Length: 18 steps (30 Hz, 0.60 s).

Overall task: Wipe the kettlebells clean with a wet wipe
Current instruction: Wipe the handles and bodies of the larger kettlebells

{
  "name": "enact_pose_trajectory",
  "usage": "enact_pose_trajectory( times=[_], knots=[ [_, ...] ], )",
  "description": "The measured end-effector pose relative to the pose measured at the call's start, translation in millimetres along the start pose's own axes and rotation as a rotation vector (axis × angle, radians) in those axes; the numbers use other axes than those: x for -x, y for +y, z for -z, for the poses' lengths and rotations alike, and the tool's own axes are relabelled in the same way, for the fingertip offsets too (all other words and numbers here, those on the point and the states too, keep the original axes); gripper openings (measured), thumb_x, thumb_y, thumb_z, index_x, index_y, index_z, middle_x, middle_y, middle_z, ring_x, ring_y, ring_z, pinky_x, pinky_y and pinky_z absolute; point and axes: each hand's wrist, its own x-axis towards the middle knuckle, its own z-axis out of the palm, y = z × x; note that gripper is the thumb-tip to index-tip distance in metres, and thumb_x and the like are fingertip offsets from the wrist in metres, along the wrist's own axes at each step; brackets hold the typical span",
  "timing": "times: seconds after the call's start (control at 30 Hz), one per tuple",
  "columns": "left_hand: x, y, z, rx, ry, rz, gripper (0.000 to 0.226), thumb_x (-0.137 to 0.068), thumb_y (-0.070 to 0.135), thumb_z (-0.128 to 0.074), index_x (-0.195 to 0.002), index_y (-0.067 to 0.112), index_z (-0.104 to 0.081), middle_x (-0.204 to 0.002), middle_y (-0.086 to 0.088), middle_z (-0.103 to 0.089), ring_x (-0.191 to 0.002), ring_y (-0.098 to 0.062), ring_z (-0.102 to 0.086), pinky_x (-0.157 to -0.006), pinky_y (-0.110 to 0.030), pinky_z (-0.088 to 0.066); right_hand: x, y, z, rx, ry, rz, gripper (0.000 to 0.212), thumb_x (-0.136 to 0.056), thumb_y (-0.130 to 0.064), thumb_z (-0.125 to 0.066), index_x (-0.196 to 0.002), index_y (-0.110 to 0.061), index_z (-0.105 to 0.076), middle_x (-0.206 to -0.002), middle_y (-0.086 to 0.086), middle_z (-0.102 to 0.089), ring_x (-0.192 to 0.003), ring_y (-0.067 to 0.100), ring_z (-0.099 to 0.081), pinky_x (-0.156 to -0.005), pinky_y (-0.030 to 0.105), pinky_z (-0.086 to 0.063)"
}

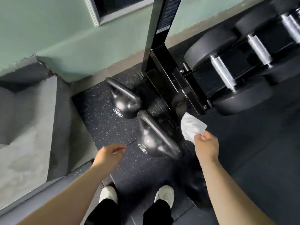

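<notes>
Two glossy black kettlebells stand on the speckled rubber floor beside a rack post. The near kettlebell (154,140) carries a white round number mark; the far kettlebell (124,101) sits just behind it, marked 12. My right hand (206,146) pinches a crumpled white wet wipe (191,127), held in the air to the right of the near kettlebell and apart from it. My left hand (110,154) hovers left of the near kettlebell with fingers loosely curled, holding nothing.
A black dumbbell rack (164,65) rises right behind the kettlebells, with large black dumbbells (227,75) on its low shelf at right. A grey concrete step (32,124) and green wall close off the left. My white shoes (164,194) stand on the floor below.
</notes>
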Motion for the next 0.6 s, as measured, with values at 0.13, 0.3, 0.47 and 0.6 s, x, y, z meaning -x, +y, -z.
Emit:
enact_pose_trajectory(
  times=[0.13, 0.3, 0.47, 0.6],
  knots=[
    [-56.2, -16.0, -19.2, -0.028, 0.033, -0.133, 0.021, -0.088, 0.014, -0.052, -0.104, 0.020, -0.065, -0.094, 0.001, -0.060, -0.079, -0.015, -0.053, -0.064, -0.020, -0.040, -17.9, 35.1, -54.0, 0.035, 0.012, 0.023, 0.048, -0.081, 0.005, -0.041, -0.047, -0.020, -0.018, -0.049, -0.001, -0.020, -0.048, 0.013, -0.018, -0.047, 0.026, -0.017],
    [-131.4, -34.6, -69.0, 0.022, 0.063, -0.388, 0.033, -0.089, 0.012, -0.051, -0.120, 0.020, -0.053, -0.121, -0.002, -0.056, -0.104, -0.019, -0.054, -0.091, -0.024, -0.039, -36.2, 81.2, -107.9, 0.134, -0.104, 0.268, 0.039, -0.083, 0.003, -0.043, -0.052, -0.021, -0.050, -0.060, -0.015, -0.041, -0.057, 0.007, -0.039, -0.054, 0.022, -0.033],
    [-197.7, -35.0, -99.1, 0.095, 0.044, -0.778, 0.044, -0.083, 0.021, -0.055, -0.124, 0.013, -0.045, -0.132, -0.005, -0.046, -0.127, -0.018, -0.037, -0.110, -0.032, -0.027, -44.0, 114.0, -114.2, 0.122, -0.247, 0.554, 0.024, -0.079, -0.015, -0.056, -0.100, -0.016, -0.067, -0.101, -0.034, -0.048, -0.090, -0.027, -0.046, -0.077, -0.007, -0.033],
    [-229.9, -43.7, -106.2, 0.134, -0.064, -0.823, 0.024, -0.083, 0.039, -0.050, -0.106, 0.035, -0.046, -0.102, 0.021, -0.050, -0.106, -0.011, -0.046, -0.102, -0.033, -0.036, -49.6, 120.0, -120.3, 0.012, -0.175, 0.551, 0.025, -0.075, -0.038, -0.060, -0.082, -0.016, -0.070, -0.099, -0.026, -0.058, -0.088, -0.024, -0.049, -0.073, -0.004, -0.035]
  ],
)
